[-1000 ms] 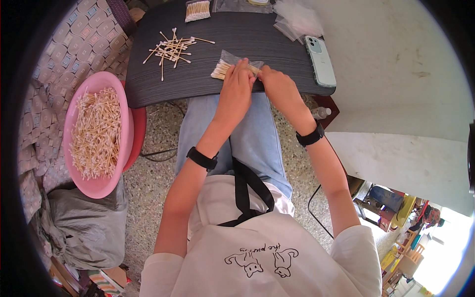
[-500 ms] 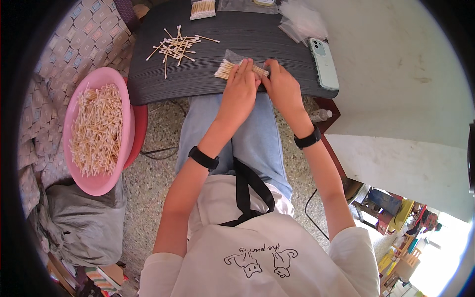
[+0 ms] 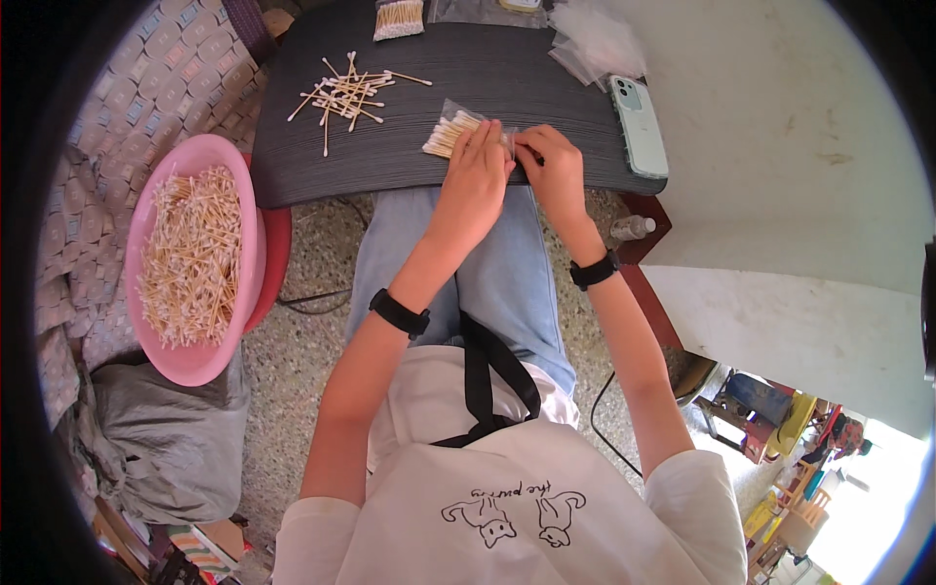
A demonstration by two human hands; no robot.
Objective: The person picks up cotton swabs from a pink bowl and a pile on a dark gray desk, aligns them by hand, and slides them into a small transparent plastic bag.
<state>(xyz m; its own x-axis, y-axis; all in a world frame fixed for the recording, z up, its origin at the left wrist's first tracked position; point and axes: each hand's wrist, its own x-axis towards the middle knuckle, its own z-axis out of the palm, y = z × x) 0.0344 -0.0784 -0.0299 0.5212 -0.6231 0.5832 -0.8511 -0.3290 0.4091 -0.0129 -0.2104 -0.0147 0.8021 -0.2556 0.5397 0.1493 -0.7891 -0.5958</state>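
A small clear plastic bag of cotton swabs (image 3: 448,133) lies near the front edge of the dark table. My left hand (image 3: 473,185) rests over it, fingers together, pressing the bag down and covering part of the swabs. At the bag's right end, my right hand (image 3: 554,171) has its thumb and fingers closed on the clear plastic edge; the fingertips are partly hidden. To the left on the tabletop is a loose, crisscrossed pile of cotton swabs (image 3: 346,97) with white tips and wooden sticks.
A pink basin (image 3: 255,253) full of cotton swabs stands left of the table (image 3: 409,175). At the table's far side are a filled swab bag (image 3: 399,19) and a stack of clear bags (image 3: 600,39). A pale green phone (image 3: 639,132) lies at the right edge, above a plastic bottle (image 3: 634,228).
My right hand has shifted slightly left, its fingers now at the bag's plastic edge. Swab ends that showed by the right fingertips are no longer visible there. My left hand stays nearly still.
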